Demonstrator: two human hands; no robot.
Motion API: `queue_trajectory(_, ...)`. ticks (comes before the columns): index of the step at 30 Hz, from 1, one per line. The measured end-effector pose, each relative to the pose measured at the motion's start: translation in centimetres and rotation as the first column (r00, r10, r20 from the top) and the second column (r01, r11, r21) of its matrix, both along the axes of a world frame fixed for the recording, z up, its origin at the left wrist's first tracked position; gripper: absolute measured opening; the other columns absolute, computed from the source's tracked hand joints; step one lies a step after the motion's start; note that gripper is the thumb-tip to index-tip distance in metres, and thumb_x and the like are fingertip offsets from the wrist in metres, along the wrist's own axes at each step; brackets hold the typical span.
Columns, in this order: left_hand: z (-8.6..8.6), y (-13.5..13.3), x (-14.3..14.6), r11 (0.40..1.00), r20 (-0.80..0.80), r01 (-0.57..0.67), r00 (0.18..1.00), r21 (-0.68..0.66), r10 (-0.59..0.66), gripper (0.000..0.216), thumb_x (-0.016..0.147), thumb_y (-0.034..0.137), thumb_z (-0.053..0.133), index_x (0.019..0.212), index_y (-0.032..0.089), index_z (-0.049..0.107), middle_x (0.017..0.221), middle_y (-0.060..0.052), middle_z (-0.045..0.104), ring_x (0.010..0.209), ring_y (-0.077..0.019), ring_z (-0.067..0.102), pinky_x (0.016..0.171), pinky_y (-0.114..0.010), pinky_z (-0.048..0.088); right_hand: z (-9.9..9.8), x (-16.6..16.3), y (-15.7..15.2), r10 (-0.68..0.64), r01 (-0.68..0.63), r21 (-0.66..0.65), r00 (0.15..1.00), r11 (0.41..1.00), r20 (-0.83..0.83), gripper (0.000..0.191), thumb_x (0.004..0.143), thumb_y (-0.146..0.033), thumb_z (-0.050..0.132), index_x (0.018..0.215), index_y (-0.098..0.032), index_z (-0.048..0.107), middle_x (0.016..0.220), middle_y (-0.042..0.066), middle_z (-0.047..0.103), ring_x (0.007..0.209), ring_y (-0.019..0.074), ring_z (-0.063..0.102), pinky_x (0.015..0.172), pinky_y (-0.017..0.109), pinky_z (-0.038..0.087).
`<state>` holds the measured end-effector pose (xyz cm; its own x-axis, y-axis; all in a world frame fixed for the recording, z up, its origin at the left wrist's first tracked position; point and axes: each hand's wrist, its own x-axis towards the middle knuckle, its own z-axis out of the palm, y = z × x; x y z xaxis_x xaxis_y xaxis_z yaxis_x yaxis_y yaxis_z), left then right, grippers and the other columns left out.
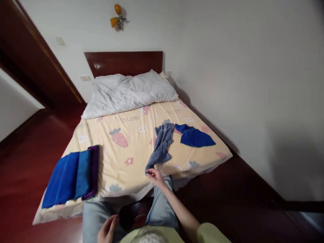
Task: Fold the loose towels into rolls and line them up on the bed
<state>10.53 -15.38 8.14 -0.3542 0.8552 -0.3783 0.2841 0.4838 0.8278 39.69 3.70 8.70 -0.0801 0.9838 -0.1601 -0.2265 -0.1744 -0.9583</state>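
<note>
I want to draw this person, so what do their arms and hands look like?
The left hand and the right hand are both bare, with no gloves. The right arm is bare up to a short, pale yellow-green sleeve. No watch or bracelet shows on it.

The bedsheet [136,145] is showing pale yellow with pink strawberry prints; the towel [162,143] is looking grey-blue, the cloth [196,138] royal blue.

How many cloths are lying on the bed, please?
5: grey cloth, its corner pinched by the right hand; dark blue cloth right of it; blue cloth, teal cloth and purple cloth overlapping at the bed's left edge. Others may hide beneath.
</note>
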Motion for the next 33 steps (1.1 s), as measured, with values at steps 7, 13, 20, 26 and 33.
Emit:
queue_trajectory(7, 0.9, 2.8, 4.7, 1.000, 0.453, -0.020, 0.891, 0.016, 0.011, 0.089, 0.071, 0.090, 0.062, 0.119, 0.015, 0.070, 0.117, -0.018, 0.075, 0.103, -0.0315, 0.075, 0.083, -0.041, 0.062, -3.2, -11.2, -14.5, 0.226, -0.328, -0.322, 0.922, 0.888, -0.315, 0.036, 0.062, -0.043, 0.087, 0.088, -0.028, 0.067, 0.065, -0.006, 0.060, 0.052, 0.0120, 0.050, 0.052, 0.026, 0.035)
queue_trajectory(13, -0.4, 4.2, 5.9, 0.982, 0.578, -0.191, 0.803, 0.018, 0.145, 0.072, 0.054, 0.065, 0.090, 0.102, 0.015, 0.070, 0.094, -0.009, 0.075, 0.082, -0.0229, 0.072, 0.074, -0.032, 0.058, -3.5, -8.5, -14.3, 0.369, -0.432, -0.379, 0.900, 0.818, -0.231, 0.037, 0.062, -0.040, 0.089, 0.082, -0.021, 0.066, 0.072, -0.002, 0.067, 0.065, 0.0150, 0.063, 0.060, 0.025, 0.044)
queue_trajectory(20, 0.2, 3.4, 5.4, 0.977, 0.455, -0.077, 0.890, 0.197, -0.021, 0.047, 0.063, 0.049, 0.088, 0.091, 0.016, 0.070, 0.088, -0.004, 0.073, 0.082, -0.0204, 0.068, 0.079, -0.032, 0.056, -3.5, -4.7, -11.7, -0.205, -0.037, -0.604, 0.923, 0.796, -0.326, 0.031, 0.079, -0.053, 0.074, 0.082, -0.027, 0.058, 0.085, 0.003, 0.070, 0.088, 0.0233, 0.070, 0.080, 0.038, 0.058)
queue_trajectory(26, 1.4, 2.6, 4.6, 0.936, 0.208, 0.037, 0.971, 0.349, -0.116, 0.030, 0.075, 0.041, 0.077, 0.092, 0.017, 0.072, 0.094, -0.007, 0.074, 0.087, -0.0222, 0.069, 0.084, -0.034, 0.055, -3.8, -4.2, -11.0, -0.255, 0.152, -0.432, 0.948, 0.889, -0.192, 0.015, 0.077, -0.044, 0.064, 0.081, -0.030, 0.057, 0.084, 0.004, 0.072, 0.095, 0.0253, 0.070, 0.087, 0.042, 0.058)
queue_trajectory(33, 2.0, 2.3, 2.2, 0.895, -0.077, 0.096, 0.995, 0.436, -0.069, 0.018, 0.088, 0.031, 0.059, 0.092, 0.020, 0.071, 0.096, -0.007, 0.070, 0.091, -0.0216, 0.066, 0.086, -0.036, 0.055, -0.1, -3.4, -11.0, -0.112, 0.018, -0.286, 0.942, 0.958, -0.316, 0.021, 0.079, -0.050, 0.061, 0.084, -0.030, 0.064, 0.099, 0.003, 0.078, 0.109, 0.0238, 0.071, 0.103, 0.044, 0.057)
